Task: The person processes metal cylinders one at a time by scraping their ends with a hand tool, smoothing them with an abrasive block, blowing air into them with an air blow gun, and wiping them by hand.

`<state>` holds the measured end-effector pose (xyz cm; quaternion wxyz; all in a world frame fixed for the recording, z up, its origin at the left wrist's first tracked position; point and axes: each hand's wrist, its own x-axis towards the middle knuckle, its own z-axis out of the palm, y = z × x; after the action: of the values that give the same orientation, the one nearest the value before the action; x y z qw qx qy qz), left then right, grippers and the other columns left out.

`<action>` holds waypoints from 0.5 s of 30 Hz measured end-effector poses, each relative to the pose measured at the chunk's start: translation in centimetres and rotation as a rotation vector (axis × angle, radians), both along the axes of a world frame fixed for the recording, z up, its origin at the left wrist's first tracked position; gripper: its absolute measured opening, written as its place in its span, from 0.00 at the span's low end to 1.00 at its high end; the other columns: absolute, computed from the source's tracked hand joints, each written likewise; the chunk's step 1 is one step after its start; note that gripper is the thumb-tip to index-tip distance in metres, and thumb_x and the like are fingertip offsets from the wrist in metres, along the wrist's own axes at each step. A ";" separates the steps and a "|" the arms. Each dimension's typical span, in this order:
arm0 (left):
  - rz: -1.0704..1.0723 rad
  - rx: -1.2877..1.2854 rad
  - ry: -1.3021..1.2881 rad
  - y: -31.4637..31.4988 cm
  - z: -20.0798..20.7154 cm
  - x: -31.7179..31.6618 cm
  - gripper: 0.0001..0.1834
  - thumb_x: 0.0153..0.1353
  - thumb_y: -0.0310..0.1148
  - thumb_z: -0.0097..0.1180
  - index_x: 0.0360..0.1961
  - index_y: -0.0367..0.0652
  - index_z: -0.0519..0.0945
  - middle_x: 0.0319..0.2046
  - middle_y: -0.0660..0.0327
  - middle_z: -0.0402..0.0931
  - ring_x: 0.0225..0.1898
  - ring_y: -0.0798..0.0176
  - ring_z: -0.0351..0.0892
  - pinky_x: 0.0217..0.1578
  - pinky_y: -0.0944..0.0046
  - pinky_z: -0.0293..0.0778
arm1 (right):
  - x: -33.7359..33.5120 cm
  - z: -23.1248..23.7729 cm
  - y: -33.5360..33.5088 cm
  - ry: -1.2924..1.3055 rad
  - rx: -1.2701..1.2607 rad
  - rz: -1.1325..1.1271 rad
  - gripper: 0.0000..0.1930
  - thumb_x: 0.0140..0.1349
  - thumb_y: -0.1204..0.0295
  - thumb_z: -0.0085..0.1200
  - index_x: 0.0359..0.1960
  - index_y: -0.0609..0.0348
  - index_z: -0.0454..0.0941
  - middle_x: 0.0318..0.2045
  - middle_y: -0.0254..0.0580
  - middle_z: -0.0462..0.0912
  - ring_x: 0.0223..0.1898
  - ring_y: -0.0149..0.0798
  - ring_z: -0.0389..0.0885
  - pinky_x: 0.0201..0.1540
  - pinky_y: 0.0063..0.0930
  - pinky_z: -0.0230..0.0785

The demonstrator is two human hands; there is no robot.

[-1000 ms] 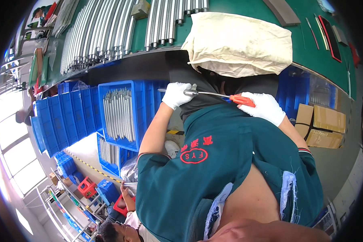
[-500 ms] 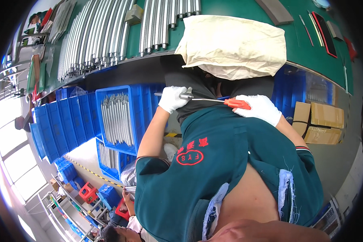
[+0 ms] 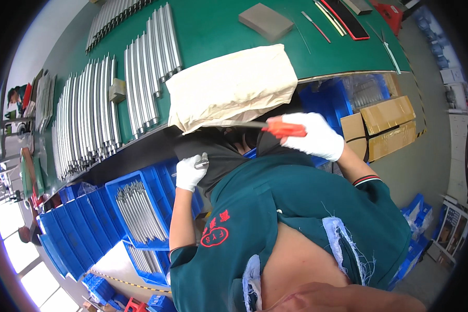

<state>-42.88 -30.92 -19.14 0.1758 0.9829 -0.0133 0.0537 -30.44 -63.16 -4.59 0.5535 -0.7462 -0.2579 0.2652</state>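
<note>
Green worktop stretches beyond both hands, bearing rows of shiny metal rods and a cream cloth. Gloved in white, the right hand grips a red-handled tool, its slim grey shaft near the cloth, while the left hand clasps a silvery metal piece, mostly hidden. Blue crates stand beside the left hand, brown cartons beyond the right.

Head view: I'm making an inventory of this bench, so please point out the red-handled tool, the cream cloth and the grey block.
Red-handled tool (image 3: 287, 129): head view, on its red handle.
Cream cloth (image 3: 235, 86): head view, middle of its upper surface.
Grey block (image 3: 265, 21): head view, on its broad top face.
</note>
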 end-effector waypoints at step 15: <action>0.024 -0.013 0.059 -0.4 0.2 0.3 0.19 0.54 0.40 0.54 0.10 0.45 0.70 0.13 0.52 0.72 0.17 0.48 0.74 0.21 0.54 0.70 | 9.2 -11.1 -14.2 -0.729 0.022 -1.369 0.19 0.66 0.60 0.44 0.51 0.62 0.67 0.43 0.42 0.77 0.42 0.38 0.76 0.50 0.32 0.66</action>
<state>-42.60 -31.32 -18.98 0.1817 0.9830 0.0040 0.0267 -21.26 -77.36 -15.67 0.4816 -0.7739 0.0923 -0.4007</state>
